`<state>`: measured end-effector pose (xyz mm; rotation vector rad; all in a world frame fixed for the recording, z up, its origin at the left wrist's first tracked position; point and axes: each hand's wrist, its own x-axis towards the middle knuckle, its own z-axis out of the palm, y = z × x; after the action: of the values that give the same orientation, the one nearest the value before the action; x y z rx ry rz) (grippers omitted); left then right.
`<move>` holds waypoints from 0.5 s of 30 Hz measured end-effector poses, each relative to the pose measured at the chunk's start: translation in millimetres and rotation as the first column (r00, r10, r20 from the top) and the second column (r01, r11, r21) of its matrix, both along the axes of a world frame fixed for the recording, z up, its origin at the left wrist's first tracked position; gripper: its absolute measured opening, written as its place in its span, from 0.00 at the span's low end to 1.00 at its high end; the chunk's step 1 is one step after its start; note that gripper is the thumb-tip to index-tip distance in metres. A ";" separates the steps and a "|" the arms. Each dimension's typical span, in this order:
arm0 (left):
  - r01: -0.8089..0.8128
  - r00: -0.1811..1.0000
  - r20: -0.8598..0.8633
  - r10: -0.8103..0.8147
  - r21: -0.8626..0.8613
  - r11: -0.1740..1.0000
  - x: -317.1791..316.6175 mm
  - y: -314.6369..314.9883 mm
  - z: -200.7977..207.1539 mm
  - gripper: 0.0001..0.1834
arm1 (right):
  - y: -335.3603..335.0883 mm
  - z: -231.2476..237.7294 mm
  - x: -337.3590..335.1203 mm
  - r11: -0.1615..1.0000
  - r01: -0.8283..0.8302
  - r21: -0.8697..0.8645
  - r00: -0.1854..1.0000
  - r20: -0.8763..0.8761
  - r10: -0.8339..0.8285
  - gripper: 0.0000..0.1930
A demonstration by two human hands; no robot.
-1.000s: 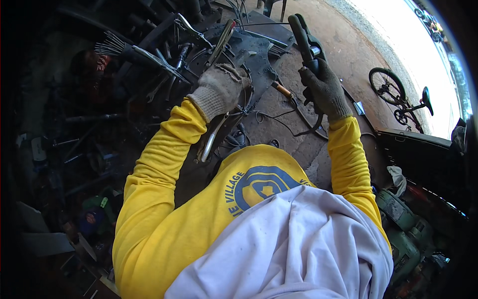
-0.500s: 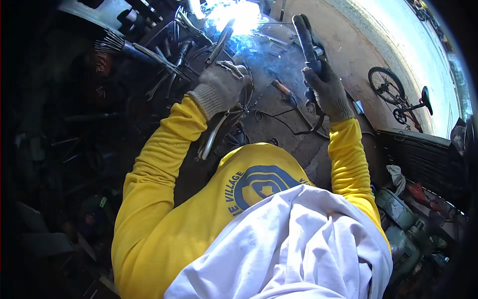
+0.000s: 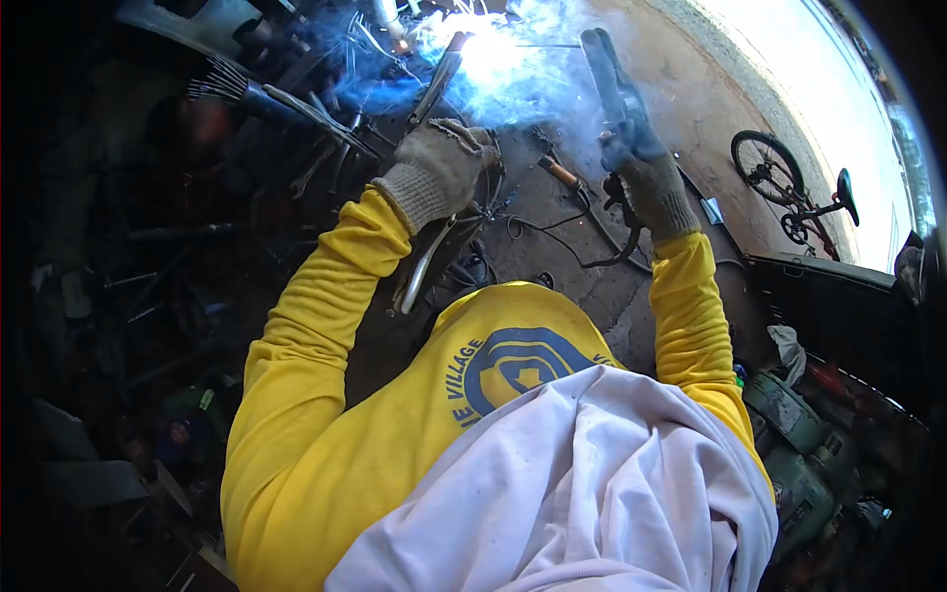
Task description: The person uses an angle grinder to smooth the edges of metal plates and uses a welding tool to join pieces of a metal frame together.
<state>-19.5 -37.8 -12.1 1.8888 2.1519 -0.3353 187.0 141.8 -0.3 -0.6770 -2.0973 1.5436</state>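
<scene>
1. The gloved left hand is closed on a metal bar, apparently to steady it; the bar runs to the far side, where a welding arc glares.
2. The gloved right hand grips a dark welding holder, tilted toward the arc.
3. Smoke and glare hide the joint itself.
4. The scrap pile on the left is too dark to make out.
5. A bicycle lies far right.

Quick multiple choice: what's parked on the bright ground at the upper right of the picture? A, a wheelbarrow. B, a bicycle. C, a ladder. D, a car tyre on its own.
B: a bicycle stands on the sunlit ground at the upper right, with a spoked wheel and a saddle showing, beyond the gloved right hand.
</scene>
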 end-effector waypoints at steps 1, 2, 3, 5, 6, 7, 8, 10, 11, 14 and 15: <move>-0.036 0.999 -0.038 0.035 -0.027 0.999 2.6 1.3 0.4 0.19 | 2.7 11.2 10.1 0.995 -0.043 -0.086 0.997 0.067 0.049 0.22; 0.003 0.999 -0.054 -0.002 0.027 1.000 2.2 -0.1 -0.6 0.18 | 1.4 14.2 9.8 0.992 -0.026 -0.121 0.990 0.132 0.042 0.22; 0.037 0.997 -0.074 -0.031 0.078 0.996 -0.1 -5.1 -3.8 0.16 | 0.2 12.6 6.7 0.989 -0.004 -0.145 0.986 0.164 0.028 0.21; 0.008 1.000 -0.017 -0.007 0.030 1.000 -7.9 1.8 -17.3 0.16 | -0.3 9.1 5.3 0.986 0.018 -0.167 0.985 0.170 0.011 0.20; -0.022 0.997 -0.072 0.013 -0.121 0.992 -6.5 3.2 -13.6 0.15 | -1.0 6.1 6.2 0.984 0.026 -0.178 0.986 0.167 0.005 0.19; -0.020 0.997 -0.072 0.012 -0.122 0.992 -3.9 3.2 -9.0 0.15 | -0.1 4.2 7.2 0.980 0.030 -0.196 0.989 0.148 0.000 0.18; -0.045 0.997 -0.070 0.039 -0.086 0.995 2.4 3.4 4.0 0.15 | 0.0 2.5 8.2 0.976 0.035 -0.216 0.991 0.132 -0.007 0.18; -0.022 0.996 -0.088 0.017 -0.054 0.998 2.0 4.1 -0.4 0.15 | 2.7 0.3 13.6 0.954 0.057 -0.296 0.995 0.095 -0.030 0.16; -0.025 0.996 -0.091 0.019 -0.059 0.998 0.0 1.2 -2.6 0.15 | 2.1 -1.4 15.9 0.934 0.063 -0.353 0.997 0.065 -0.043 0.16; -0.010 0.999 -0.040 0.010 -0.008 1.000 1.7 0.0 3.8 0.19 | -5.9 -11.6 30.8 0.934 0.143 -0.327 0.990 0.035 -0.140 0.15; -0.012 0.999 -0.044 0.012 -0.013 1.000 2.3 -0.7 3.5 0.19 | -12.3 -15.4 38.1 0.942 0.186 -0.280 0.982 0.020 -0.188 0.15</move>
<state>-17.2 -38.5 -8.7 1.8775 2.1825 -0.3910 225.1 129.6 -15.6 -0.9398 -1.7653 1.7461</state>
